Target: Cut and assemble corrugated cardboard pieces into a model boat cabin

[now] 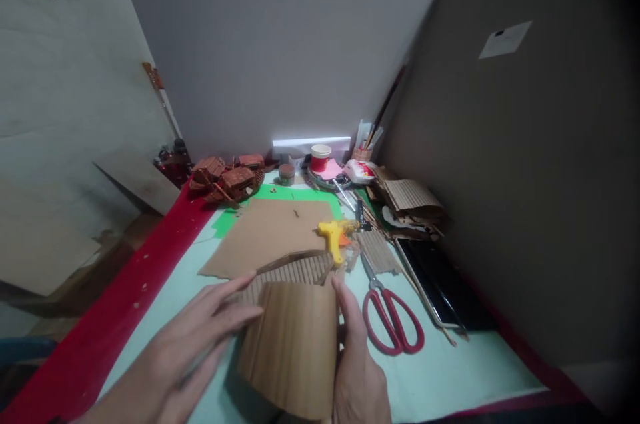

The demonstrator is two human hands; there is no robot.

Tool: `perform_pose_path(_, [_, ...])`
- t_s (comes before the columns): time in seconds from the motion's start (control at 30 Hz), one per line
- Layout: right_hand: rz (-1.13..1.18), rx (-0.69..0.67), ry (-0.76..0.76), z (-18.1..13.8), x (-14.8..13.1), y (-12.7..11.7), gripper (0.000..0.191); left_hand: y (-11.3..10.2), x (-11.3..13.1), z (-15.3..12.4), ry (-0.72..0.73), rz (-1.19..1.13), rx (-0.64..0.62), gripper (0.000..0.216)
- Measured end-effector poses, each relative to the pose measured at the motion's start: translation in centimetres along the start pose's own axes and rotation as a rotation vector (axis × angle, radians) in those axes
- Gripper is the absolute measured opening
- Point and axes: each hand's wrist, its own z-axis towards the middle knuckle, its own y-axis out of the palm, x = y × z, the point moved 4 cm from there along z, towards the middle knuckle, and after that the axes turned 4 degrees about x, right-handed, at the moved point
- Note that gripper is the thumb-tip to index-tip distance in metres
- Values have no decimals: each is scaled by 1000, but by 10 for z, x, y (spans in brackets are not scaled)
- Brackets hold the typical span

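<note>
While my right hand (363, 361) grips the curved cardboard (295, 344) at its left, my open left hand (195, 331) touches the other side; I see red-handled scissors (394, 320) just beside my right hand and a yellow glue gun (332, 237) beyond it.

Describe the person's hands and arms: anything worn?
The left hand and right hand are bare, no gloves or rings visible. A dark bit by the left forearm, at the bottom edge, may be a cuff; I cannot tell.
</note>
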Motion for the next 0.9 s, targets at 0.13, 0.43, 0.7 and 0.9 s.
perform_pose_path(0.13, [44, 13, 64, -1, -11, 9, 102, 11, 29, -11, 103, 306, 55, 73])
perform_pose_path(0.43, [547, -381, 102, 19, -15, 8, 93, -6, 26, 32, 188, 91, 38, 57])
perform_pose_path(0.7, [348, -335, -141, 76, -1, -2, 17, -3, -7, 82, -7, -8, 52, 22])
perform_pose_path(0.9, [233, -368, -256, 83, 10, 7, 11, 16, -22, 86, 0, -57, -65, 11])
